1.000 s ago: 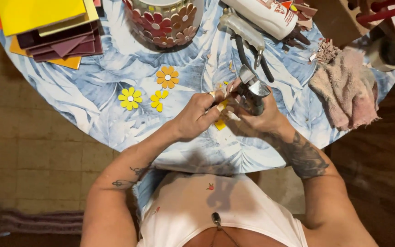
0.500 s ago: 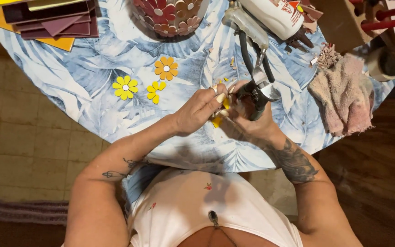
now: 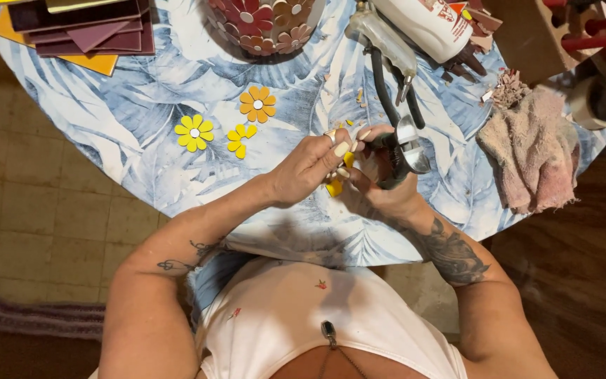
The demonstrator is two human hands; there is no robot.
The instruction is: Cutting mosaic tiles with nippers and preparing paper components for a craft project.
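Note:
My left hand (image 3: 311,165) pinches a small yellow tile piece (image 3: 336,185) at its fingertips, just above the table's near edge. My right hand (image 3: 381,188) grips a pair of wheeled tile nippers (image 3: 402,144) with dark handles, its round steel wheels pointing up beside the left fingertips. Both hands meet over the round table with a blue leaf-print cloth (image 3: 149,147). To the left lie a yellow tile flower (image 3: 194,132), a partly formed yellow flower (image 3: 238,139) and an orange flower (image 3: 258,104).
A round pot covered in red and orange tile flowers (image 3: 264,24) stands at the far edge. Stacked dark red and yellow tiles (image 3: 85,31) lie far left. A glue gun (image 3: 384,42), a white bottle (image 3: 422,24) and a pinkish rag (image 3: 534,151) sit to the right.
My hands have stayed together over the yellow piece, with the fingers shifting slightly. The view has drifted, so the table's objects sit a little higher in the picture.

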